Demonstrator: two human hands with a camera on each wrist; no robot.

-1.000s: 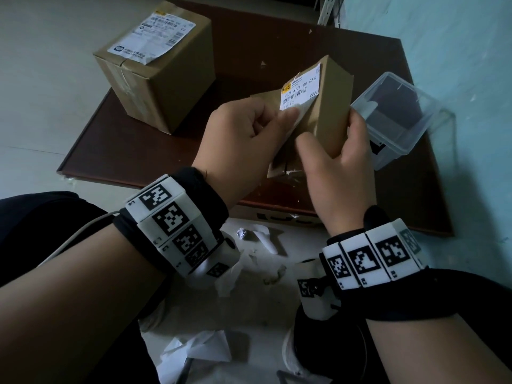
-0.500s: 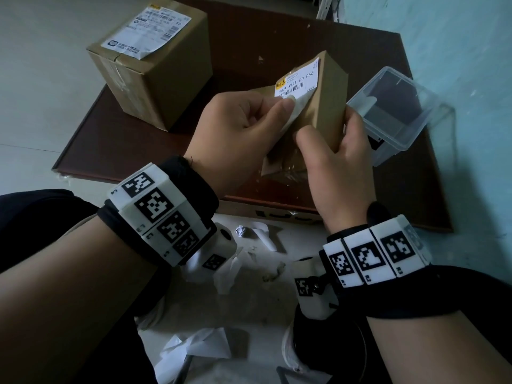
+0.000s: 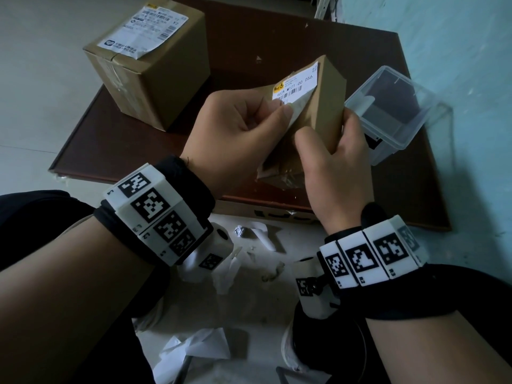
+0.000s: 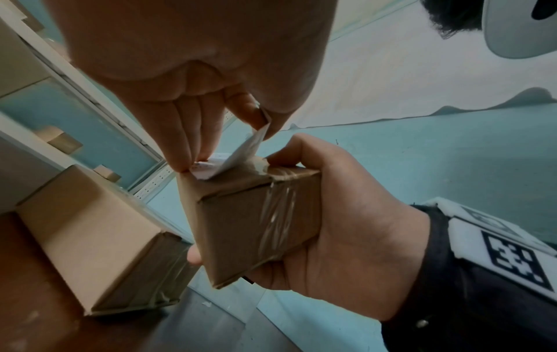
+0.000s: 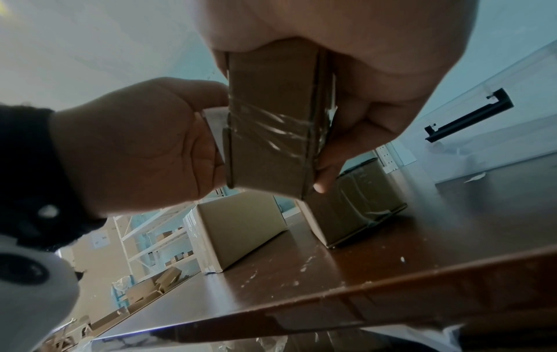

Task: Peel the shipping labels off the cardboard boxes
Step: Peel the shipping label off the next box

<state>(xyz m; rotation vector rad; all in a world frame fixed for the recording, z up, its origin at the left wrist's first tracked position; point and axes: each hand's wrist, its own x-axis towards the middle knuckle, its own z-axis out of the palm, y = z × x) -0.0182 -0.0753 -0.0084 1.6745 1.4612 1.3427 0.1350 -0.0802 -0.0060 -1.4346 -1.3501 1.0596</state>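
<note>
A small cardboard box (image 3: 329, 87) is held up over the brown board (image 3: 124, 151), gripped from below by my right hand (image 3: 325, 127). A white shipping label (image 3: 297, 85) with a barcode sticks to its upper face, lower corner lifted. My left hand (image 3: 282, 115) pinches that lifted corner between thumb and forefinger. In the left wrist view the label (image 4: 241, 152) curls up from the box (image 4: 250, 214) between my fingers (image 4: 193, 133). The right wrist view shows the taped underside of the box (image 5: 271, 123). A larger box (image 3: 149, 70) with its own label (image 3: 144, 26) stands at the back left.
A clear plastic container (image 3: 388, 112) sits at the board's right edge, close to my right hand. Torn label scraps (image 3: 199, 347) lie on the floor between my arms. A blue floor mat (image 3: 471, 79) lies to the right. Shelving with boxes (image 5: 156, 238) stands far off.
My left hand has drawn the lifted label corner a little further off the small box. My right hand keeps the same grip on the box.
</note>
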